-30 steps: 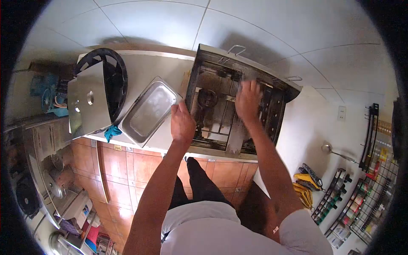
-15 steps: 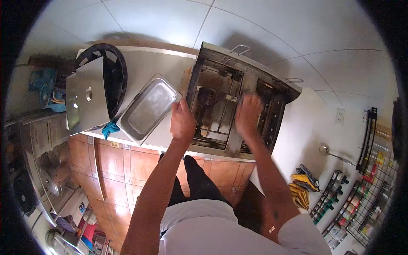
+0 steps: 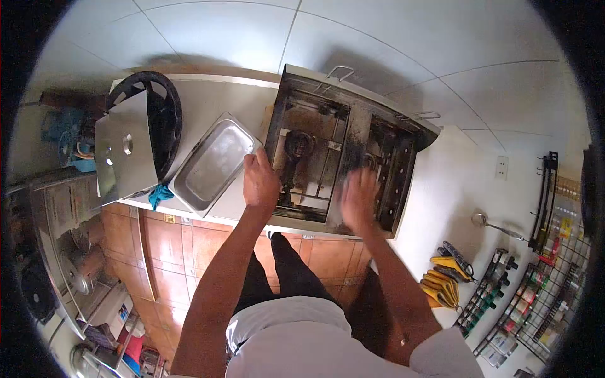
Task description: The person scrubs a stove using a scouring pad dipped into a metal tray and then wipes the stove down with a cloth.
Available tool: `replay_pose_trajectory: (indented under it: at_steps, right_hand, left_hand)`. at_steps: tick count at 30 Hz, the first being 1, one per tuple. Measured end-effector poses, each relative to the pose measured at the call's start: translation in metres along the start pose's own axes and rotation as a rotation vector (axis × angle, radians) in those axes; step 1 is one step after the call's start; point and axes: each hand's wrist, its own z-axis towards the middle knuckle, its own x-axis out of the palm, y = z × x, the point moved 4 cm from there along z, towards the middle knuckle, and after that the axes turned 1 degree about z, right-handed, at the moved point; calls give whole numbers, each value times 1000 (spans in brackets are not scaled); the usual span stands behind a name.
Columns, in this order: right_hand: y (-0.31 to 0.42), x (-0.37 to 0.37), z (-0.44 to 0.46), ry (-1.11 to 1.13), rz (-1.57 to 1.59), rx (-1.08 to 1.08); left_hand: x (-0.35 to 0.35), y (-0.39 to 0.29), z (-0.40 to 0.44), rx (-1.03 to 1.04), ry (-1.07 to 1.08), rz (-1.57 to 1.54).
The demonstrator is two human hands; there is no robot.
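My left hand (image 3: 262,184) is closed, its fingertips at the right corner of a shallow rectangular steel pan (image 3: 217,165) and seemingly gripping the rim. The pan lies slanted on the counter. To its right stands a grimy two-burner gas stove (image 3: 353,114) without its grates. One round burner (image 3: 299,145) shows on the stove's left side. My right hand (image 3: 359,198) is over the soiled metal strip between the burner wells, near its front end. Motion smears its fingers, and whatever may be under them is hidden.
A black ring-shaped grate (image 3: 171,120) and a steel plate with a hole (image 3: 125,154) stand left of the pan. A teal cloth (image 3: 160,196) hangs at the counter's front edge. A ladle (image 3: 481,219), yellow-and-black gloves (image 3: 441,283) and wire racks (image 3: 548,296) hang at right.
My right hand has slid toward me along the stove's middle strip. My left hand stays at the pan's corner. The whole view has shifted slightly.
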Motion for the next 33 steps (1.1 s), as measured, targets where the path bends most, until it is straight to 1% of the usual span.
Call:
replay_pose_trajectory:
  at_steps: [3,4,6,8,11,12,13,14,16,17,18,19,20,22,23,25,27,29,30,31,32,33]
  right_hand:
    - [5,-2,-13,78,-31,-64]
    - [0,-4,17,63,-69,-55]
    - [-14,1,85,-46,-62,-96]
    - [-17,-6,133,-27,-39,-69]
    - [-9,0,92,48,-44,-15]
    - [-2,6,50,-34,-121,-64]
    - [9,5,1,70,-91,-42]
    - [16,4,-31,182,-62,-16]
    - [10,0,-23,161,-68,-26]
    - [5,1,-17,152,-65,-27]
    - [-4,4,21,18,-141,0]
    - [-11,3,64,-7,-127,-23]
    - [-15,-3,100,-29,-112,-49]
    - [-16,-6,139,-55,-71,-34]
    - [-18,-8,141,-68,-53,-15]
    - [-3,-1,81,-126,-100,-45]
    - [9,6,2,28,-53,-47]
    - [15,-4,-19,40,-11,-54]
    - [15,-6,-19,45,14,-58]
    - [9,-9,6,11,-24,-33]
    - [-1,-7,49,-23,-58,-9]
    - [-16,-1,96,-102,-71,-30]
  left_hand:
    - [-8,-7,0,15,26,65]
    - [-9,-9,0,15,40,90]
    - [-9,-9,1,19,-4,38]
    - [-4,-4,0,1,-44,-16]
    - [2,2,-1,-24,-77,-60]
    - [2,0,1,-31,-84,-54]
    - [0,-1,0,-47,-87,-52]
    - [-2,-2,-4,-19,-101,-47]
    - [-7,-4,-4,43,-135,-29]
    - [-5,-3,-2,25,-102,-14]
    - [-4,-3,-1,11,-63,2]
    - [-2,-3,1,-4,-25,19]
    - [-3,-5,2,9,-40,31]
    - [-6,-8,-1,24,-67,58]
    - [-4,-6,-6,-1,-33,58]
    - [-5,-6,0,-38,4,50]
    - [-3,-4,2,-16,-27,56]
    - [-5,-5,-1,-1,-29,56]
    - [-7,-5,-2,4,-20,56]
    - [-6,-6,-2,15,-5,59]
    - [-3,-6,1,22,-13,78]
    - [1,-4,4,25,-18,99]
